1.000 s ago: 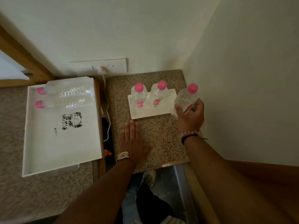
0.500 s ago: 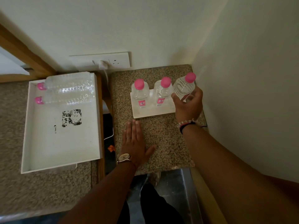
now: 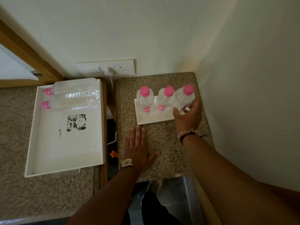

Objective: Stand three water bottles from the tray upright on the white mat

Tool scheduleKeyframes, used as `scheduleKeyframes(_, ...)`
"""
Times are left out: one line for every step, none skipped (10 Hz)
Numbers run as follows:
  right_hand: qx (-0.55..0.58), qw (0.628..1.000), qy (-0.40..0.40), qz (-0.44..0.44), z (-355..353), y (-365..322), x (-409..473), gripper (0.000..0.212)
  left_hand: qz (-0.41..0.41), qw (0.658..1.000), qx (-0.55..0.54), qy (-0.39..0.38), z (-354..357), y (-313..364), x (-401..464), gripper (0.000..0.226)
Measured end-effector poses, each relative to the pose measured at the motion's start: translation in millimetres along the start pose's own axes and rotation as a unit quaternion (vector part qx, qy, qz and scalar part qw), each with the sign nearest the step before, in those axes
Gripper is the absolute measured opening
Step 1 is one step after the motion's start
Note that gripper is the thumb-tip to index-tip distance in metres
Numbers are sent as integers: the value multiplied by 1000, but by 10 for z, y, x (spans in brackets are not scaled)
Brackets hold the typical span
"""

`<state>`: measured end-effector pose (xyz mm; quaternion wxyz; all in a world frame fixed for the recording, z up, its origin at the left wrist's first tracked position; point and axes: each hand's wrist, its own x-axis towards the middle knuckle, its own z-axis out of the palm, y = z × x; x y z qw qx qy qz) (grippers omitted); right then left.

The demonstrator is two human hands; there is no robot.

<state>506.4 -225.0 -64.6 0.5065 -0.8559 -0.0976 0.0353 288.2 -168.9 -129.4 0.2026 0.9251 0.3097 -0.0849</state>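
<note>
Now right hand (image 3: 188, 116) grip wraps third bottle (image 3: 185, 97) on white mat (image 3: 151, 119), base hidden; left hand (image 3: 138, 148) flat, spread.

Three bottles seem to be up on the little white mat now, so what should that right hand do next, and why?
Probably let go gently and draw back. The right hand is wrapped around the third bottle, which looks upright at the right end of the white mat beside the other two. The left hand lies flat on the counter.

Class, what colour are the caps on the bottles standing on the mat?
Pink caps, seen clearly in the head view.
</note>
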Motion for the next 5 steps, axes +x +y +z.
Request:
scheduleKeyframes(-10,1000,-3,12,7,7,-4,81,-2,1000,11,-9,-16,-2,-6,111)
scheduleKeyframes(-1,1000,-3,24,21,-9,13,78,-1,999,22,-28,-38,-1,0,112)
scheduleKeyframes(-14,1000,-1,18,4,-29,-14,80,-5,999,33,-40,-91,2,-5,113)
scheduleKeyframes(-20,1000,-13,0,-30,-20,-43,89,-3,998,23,-61,-174,-19,-8,114)
scheduleKeyframes(-59,998,-14,-17,-164,-22,-331,87,-1,998,15,-69,-297,-45,-78,114)
